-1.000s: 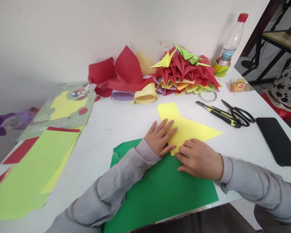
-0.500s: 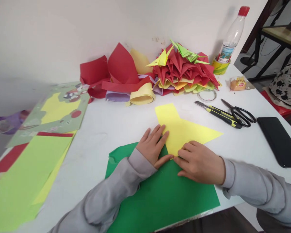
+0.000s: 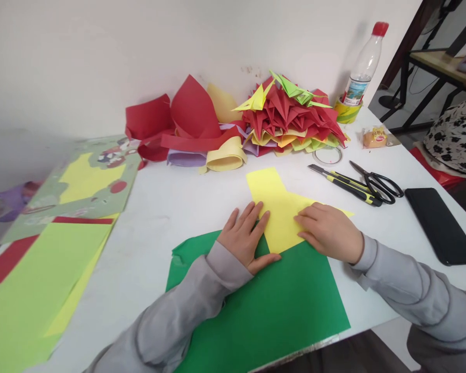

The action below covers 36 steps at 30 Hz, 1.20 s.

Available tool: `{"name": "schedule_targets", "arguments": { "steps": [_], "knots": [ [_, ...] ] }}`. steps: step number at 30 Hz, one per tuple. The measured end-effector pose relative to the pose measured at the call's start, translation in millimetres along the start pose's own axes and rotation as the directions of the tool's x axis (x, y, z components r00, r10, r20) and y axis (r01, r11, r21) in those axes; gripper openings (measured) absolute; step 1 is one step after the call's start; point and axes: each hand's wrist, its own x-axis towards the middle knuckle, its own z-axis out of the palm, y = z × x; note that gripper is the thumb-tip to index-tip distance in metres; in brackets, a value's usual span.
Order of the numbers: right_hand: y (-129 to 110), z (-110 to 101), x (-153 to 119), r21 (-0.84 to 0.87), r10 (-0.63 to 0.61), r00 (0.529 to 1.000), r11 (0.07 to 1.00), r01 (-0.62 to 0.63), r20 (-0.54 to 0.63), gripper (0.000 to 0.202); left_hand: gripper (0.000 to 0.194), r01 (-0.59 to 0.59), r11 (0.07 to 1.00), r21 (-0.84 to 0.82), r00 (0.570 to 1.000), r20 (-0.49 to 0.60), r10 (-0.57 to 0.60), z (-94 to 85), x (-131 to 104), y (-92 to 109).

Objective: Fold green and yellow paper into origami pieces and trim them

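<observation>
A folded sheet of yellow paper (image 3: 280, 223) lies over the far edge of a green sheet (image 3: 272, 311). My left hand (image 3: 244, 233) is open, its fingers spread over the paper's left edge and its thumb stretched along the near corner. On the paper's right side, my right hand (image 3: 330, 230) has its fingers bent and held together, fingertips pressing on the yellow surface. That hand covers most of the paper's right-hand point, and only the tip shows beyond it.
Behind lie red curled paper (image 3: 196, 111) and a pile of folded red paper pieces (image 3: 291, 116). To the right are a utility knife (image 3: 345, 185), scissors (image 3: 378, 182), a phone (image 3: 440, 225) and a bottle (image 3: 363, 70). Light green sheets (image 3: 50, 280) rest at left.
My right hand has slid rightward and away from me, from the near corner of the yellow paper to its right side. My left hand stays in place on the paper.
</observation>
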Motion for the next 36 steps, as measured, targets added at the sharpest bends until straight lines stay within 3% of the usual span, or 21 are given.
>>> {"name": "schedule_targets", "arguments": {
  "steps": [6,10,19,26,36],
  "knots": [
    [16.2,8.8,-0.3,0.191,0.003,0.998,0.982,0.01,-0.066,0.032,0.09,-0.042,0.999,0.017,0.998,-0.047,0.043,3.1,-1.4,-2.3],
    [22.7,13.0,-0.2,0.274,0.005,0.995,0.962,0.022,-0.098,0.032,0.09,-0.028,1.0,0.002,0.999,-0.031,0.028,3.6,-1.6,-2.3],
    [19.1,7.5,1.0,0.317,0.04,0.999,0.948,-0.032,-0.018,0.028,0.086,-0.054,0.998,-0.025,0.998,0.028,0.055,1.0,1.1,-3.3],
    [26.0,10.4,2.5,0.397,-0.01,1.0,0.918,0.016,-0.018,0.025,0.078,-0.04,0.998,-0.049,0.993,0.105,0.045,-10.0,4.8,0.4],
    [26.5,8.6,2.4,0.383,-0.042,0.999,0.923,0.043,-0.009,0.022,0.075,-0.064,0.997,-0.034,0.995,0.08,0.067,-4.6,4.8,-2.2]
  ]
}}
